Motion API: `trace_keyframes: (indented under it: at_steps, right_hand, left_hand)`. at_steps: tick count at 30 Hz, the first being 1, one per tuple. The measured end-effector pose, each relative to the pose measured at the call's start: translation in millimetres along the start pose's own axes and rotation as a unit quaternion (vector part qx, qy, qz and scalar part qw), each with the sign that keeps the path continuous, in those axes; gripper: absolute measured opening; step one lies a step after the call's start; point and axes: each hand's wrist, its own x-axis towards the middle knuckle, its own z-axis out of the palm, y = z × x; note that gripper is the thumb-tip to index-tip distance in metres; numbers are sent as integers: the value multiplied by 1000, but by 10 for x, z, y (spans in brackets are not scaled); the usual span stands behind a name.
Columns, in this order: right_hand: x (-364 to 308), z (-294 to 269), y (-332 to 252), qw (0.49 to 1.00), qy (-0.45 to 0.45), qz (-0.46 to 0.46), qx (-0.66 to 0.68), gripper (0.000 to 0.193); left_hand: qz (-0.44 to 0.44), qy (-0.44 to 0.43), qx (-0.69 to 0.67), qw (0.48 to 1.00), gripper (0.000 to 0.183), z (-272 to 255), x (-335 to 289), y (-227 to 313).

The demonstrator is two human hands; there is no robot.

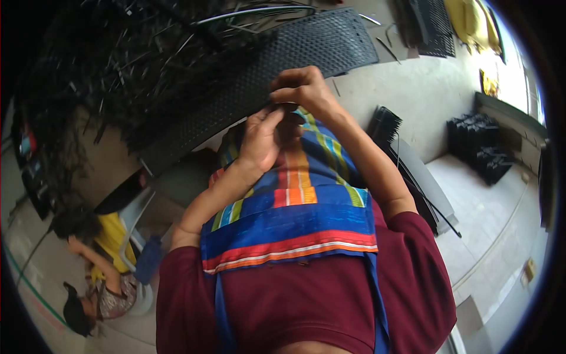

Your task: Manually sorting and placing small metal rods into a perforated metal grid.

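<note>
My left hand (263, 140) and my right hand (308, 93) meet over my lap, fingers curled in toward each other. Between the fingertips is a small dark piece that I cannot make out. Just beyond the hands lies a long black textured panel (321, 42), slanting from the far right down to the near left. My right hand is beside its near edge; I cannot tell whether it touches it. Under both hands a blue apron (289, 227) with colourful stripes covers my lap.
A heap of thin black strips (135, 65) fills the far left. Stacked black parts (480, 141) stand on the floor at right, with a black comb-like piece (384, 124) nearer me. Another person (109, 280) sits at the lower left by a yellow-draped chair (113, 239).
</note>
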Motion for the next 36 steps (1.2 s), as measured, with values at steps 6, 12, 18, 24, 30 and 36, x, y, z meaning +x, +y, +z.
trace_keyframes:
  at_steps: [6,12,18,24,30,36]
  right_hand:
    - [100,-1,11,993,46,11,108,9]
    - [160,-60,35,990,-5,38,138,8]
    - [166,-250,-49,987,-51,51,141,6]
    - [359,-204,-207,941,207,-251,95,8]
    - [601,-126,-117,914,222,-339,-25,9]
    - [549,-105,-171,894,209,-378,-121,11]
  left_hand:
    - [-44,0,25,999,27,51,-73,123]
    - [-70,-31,34,997,27,18,-53,129]
    - [-37,14,50,998,21,85,-8,151]
    - [32,94,7,995,21,-164,123,259]
    - [11,82,-2,997,22,-176,129,269]
    - [16,81,21,996,21,-182,104,253]
